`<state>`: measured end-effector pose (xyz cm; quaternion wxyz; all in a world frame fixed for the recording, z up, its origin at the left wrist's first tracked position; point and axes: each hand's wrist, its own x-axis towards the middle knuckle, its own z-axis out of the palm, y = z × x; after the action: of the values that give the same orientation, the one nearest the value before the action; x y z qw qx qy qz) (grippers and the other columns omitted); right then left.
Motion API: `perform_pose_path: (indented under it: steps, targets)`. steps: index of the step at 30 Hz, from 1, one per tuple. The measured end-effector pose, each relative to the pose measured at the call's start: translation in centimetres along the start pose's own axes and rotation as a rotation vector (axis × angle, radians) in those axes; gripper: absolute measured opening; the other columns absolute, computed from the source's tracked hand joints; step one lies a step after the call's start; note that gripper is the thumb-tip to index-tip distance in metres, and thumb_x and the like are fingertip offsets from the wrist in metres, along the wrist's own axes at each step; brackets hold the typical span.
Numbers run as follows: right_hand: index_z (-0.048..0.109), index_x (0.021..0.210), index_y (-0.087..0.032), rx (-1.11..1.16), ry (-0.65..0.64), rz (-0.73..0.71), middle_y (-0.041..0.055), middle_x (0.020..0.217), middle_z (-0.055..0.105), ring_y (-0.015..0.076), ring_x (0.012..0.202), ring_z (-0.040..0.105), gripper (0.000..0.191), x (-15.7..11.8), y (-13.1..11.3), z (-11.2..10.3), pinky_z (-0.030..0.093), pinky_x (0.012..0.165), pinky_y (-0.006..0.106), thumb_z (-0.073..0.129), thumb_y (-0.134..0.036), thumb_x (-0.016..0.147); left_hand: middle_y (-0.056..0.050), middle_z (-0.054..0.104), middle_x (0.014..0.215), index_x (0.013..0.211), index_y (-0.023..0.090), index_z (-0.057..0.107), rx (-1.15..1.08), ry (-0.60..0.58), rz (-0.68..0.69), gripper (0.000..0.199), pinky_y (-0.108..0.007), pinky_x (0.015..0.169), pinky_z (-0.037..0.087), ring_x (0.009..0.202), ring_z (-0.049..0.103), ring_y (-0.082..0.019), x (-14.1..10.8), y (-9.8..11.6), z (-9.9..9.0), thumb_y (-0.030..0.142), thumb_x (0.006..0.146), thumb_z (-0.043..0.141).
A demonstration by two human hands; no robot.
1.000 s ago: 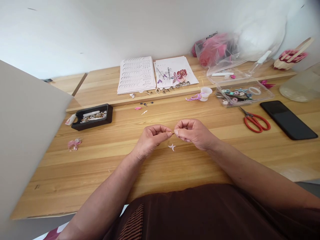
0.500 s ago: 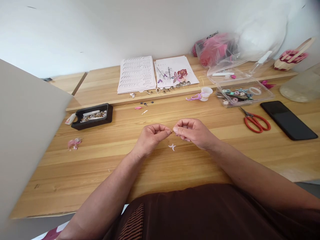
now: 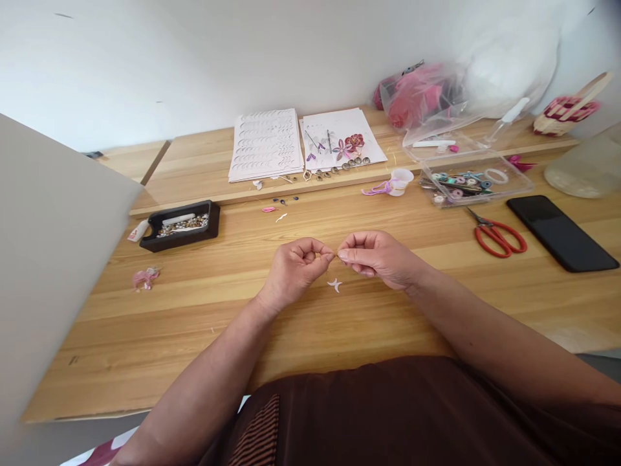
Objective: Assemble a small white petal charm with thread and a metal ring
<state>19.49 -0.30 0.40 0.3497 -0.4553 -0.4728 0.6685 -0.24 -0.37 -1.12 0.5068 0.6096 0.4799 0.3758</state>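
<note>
My left hand (image 3: 301, 266) and my right hand (image 3: 381, 259) meet fingertip to fingertip above the table, each in a thumb-and-finger pinch. Between them is a tiny gold-coloured piece, like thin wire, mostly hidden by the fingers; its exact kind is too small to tell. Just below the fingertips, a small white crescent-shaped paper cutout (image 3: 334, 285) lies on the wood. Beyond my hands lie a pink petal-like piece (image 3: 268, 210), a wavy white strip (image 3: 281, 217) and several small dark pieces (image 3: 283, 202).
At left stands a black tray (image 3: 180, 243) of beads, near pink scraps (image 3: 145, 278). Paper sheets (image 3: 264, 155) rest on the raised ledge. Rightward are a small white cup (image 3: 402, 182), a clear box (image 3: 514, 184), red-handled scissors (image 3: 499, 238) and a black phone (image 3: 563, 233).
My hands stay nearly in place, with the pinched fingertips slightly adjusted. The small gold-coloured piece shows less between them. The things on the table have not moved.
</note>
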Motion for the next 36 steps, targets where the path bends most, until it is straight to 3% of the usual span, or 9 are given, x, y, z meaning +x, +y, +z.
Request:
perform_pose_path:
  steps: [4,7,10,13,15,20,24,30,36]
  targets:
    - [0.068,0.082,-0.015,-0.151,-0.010,-0.133,-0.0028,0.061,0.055,0.0081,0.053,0.044,0.021,0.0,0.1,-0.3,0.031,0.047,0.022,0.075,-0.034,0.076,0.007,0.042,0.052,0.074,0.014,0.067,-0.164,-0.009,-0.099,0.028,-0.021,0.045,0.018,0.047,0.027,-0.004,0.2,0.4,0.0,0.040,0.075,0.079]
    - [0.069,0.083,-0.016,-0.342,0.040,-0.396,-0.0011,0.067,0.059,0.0097,0.058,0.049,0.013,-0.1,0.2,-0.2,0.039,0.053,0.025,0.070,-0.029,0.083,0.007,0.045,0.051,0.071,0.015,0.065,-0.364,-0.022,-0.209,0.031,-0.021,0.043,0.017,0.044,0.027,-0.004,0.3,0.9,0.2,0.039,0.066,0.084]
    - [0.071,0.085,-0.018,-0.577,0.146,-0.723,0.0012,0.072,0.064,0.0112,0.063,0.052,0.009,-0.3,0.4,0.0,0.042,0.060,0.027,0.064,-0.022,0.088,0.011,0.035,0.045,0.069,0.016,0.062,-0.523,-0.062,-0.327,0.034,-0.021,0.042,0.013,0.040,0.020,-0.003,0.3,1.1,0.4,0.038,0.061,0.086]
    - [0.073,0.085,-0.019,-0.698,0.213,-0.863,0.0028,0.075,0.067,0.0121,0.066,0.053,0.009,-0.4,0.6,0.0,0.043,0.064,0.029,0.064,-0.021,0.088,0.010,0.035,0.045,0.070,0.017,0.062,-0.479,-0.045,-0.282,0.033,-0.022,0.042,0.013,0.041,0.021,-0.004,0.4,0.9,0.3,0.040,0.063,0.084]
    - [0.072,0.088,-0.018,-0.587,0.205,-0.712,0.0029,0.077,0.067,0.0118,0.064,0.054,0.010,-0.2,0.6,0.0,0.043,0.060,0.028,0.069,-0.028,0.087,0.009,0.038,0.049,0.074,0.016,0.066,-0.302,0.020,-0.131,0.030,-0.023,0.044,0.016,0.043,0.024,-0.004,0.4,0.6,0.1,0.041,0.070,0.081]
    - [0.063,0.075,-0.016,-0.106,-0.004,-0.083,0.0028,0.070,0.063,0.0091,0.053,0.051,0.043,0.2,0.3,0.0,0.028,0.042,0.022,0.072,-0.057,0.079,0.010,0.031,0.050,0.081,0.017,0.071,0.157,0.135,0.291,0.012,-0.023,0.049,0.024,0.047,0.025,-0.006,-0.1,0.1,-0.2,0.029,0.084,0.070]
    - [0.062,0.073,-0.016,-0.001,-0.017,-0.028,0.0005,0.068,0.061,0.0071,0.052,0.048,0.040,0.3,0.2,0.1,0.025,0.041,0.020,0.082,-0.051,0.070,0.009,0.032,0.050,0.082,0.018,0.072,0.309,0.192,0.454,0.006,-0.023,0.052,0.028,0.049,0.029,-0.007,-0.4,-0.1,0.1,0.024,0.084,0.070]
    - [0.063,0.078,-0.018,-0.169,0.043,-0.281,-0.0027,0.063,0.056,0.0093,0.053,0.048,0.024,0.3,0.5,0.2,0.036,0.048,0.024,0.074,-0.039,0.081,0.009,0.035,0.049,0.077,0.016,0.068,-0.034,0.120,0.106,0.021,-0.022,0.046,0.019,0.046,0.023,-0.005,-0.1,0.2,0.4,0.035,0.080,0.074]
    - [0.069,0.086,-0.022,-0.607,0.241,-0.772,0.0033,0.079,0.067,0.0158,0.071,0.057,0.007,-0.3,1.1,0.3,0.046,0.067,0.032,0.064,-0.024,0.090,0.012,0.029,0.049,0.069,0.017,0.056,-0.597,-0.073,-0.351,0.036,-0.019,0.041,0.012,0.042,0.016,-0.003,0.1,1.3,0.6,0.038,0.064,0.085]
